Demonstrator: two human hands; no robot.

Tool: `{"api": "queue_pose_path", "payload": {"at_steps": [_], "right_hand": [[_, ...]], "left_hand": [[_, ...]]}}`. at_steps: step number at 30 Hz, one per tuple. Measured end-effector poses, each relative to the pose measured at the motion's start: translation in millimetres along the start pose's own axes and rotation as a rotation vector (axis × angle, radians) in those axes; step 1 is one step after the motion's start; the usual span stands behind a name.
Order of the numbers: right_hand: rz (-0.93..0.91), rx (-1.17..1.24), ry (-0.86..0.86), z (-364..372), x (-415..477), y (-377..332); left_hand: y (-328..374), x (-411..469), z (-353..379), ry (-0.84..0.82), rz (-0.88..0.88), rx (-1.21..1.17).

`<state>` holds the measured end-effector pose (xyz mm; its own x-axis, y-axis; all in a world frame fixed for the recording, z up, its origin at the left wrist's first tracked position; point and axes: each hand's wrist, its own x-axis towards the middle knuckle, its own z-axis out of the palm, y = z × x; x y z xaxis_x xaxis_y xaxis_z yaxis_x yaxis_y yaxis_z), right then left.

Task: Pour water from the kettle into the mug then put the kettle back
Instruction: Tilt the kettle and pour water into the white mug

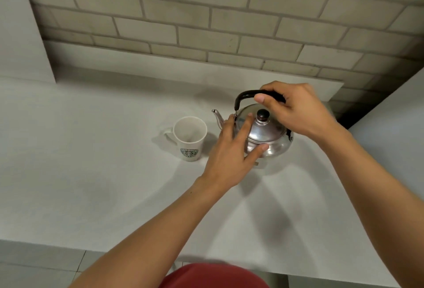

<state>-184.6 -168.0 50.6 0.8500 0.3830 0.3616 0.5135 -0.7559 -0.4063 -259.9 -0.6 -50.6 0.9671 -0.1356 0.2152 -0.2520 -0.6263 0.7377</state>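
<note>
Nearest: red cloth (214,275) at 6 o'clock, low against my body; both forearms reach out over it onto the worktop (91,184).
Right hand: my right hand (298,108) is clenched round the black handle (245,95) of the kettle (268,136), thumb tucked under the grip, ready, I judge, to take the weight.
Left hand: my left hand (229,152) lies released and flat against the kettle's side, fingers spread up onto the lid (263,127), probably to steady it before the lift.
Kettle: stands upright on the worktop at about 1 o'clock, lid shut, so its water cannot be seen; spout (218,117) points to 9 o'clock.
Mug: white mug (189,137) just beside the spout, apart from it, mouth up; looks empty and dry.
Progress: pouring seems not yet begun.
</note>
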Motion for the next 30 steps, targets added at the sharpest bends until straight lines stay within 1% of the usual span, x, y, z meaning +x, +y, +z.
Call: {"api": "queue_pose_path", "payload": {"at_steps": [6, 13, 19, 25, 30], "right_hand": [[-0.161, -0.096, -0.054, -16, 19, -28], [-0.324, -0.189, -0.131, -19, 36, -54], [-0.378, -0.247, -0.195, -16, 49, -73], [-0.371, -0.278, -0.245, -15, 56, -87], [-0.391, -0.315, -0.27, -19, 61, -96]], "left_hand": [[11, -5, -2, 0.095, -0.078, -0.12], [15, -10, -2, 0.188, -0.135, -0.254], [12, -11, 0, 0.249, -0.167, -0.361], [14, -8, 3, 0.263, -0.199, -0.463], [19, -5, 3, 0.289, -0.215, -0.5]]}}
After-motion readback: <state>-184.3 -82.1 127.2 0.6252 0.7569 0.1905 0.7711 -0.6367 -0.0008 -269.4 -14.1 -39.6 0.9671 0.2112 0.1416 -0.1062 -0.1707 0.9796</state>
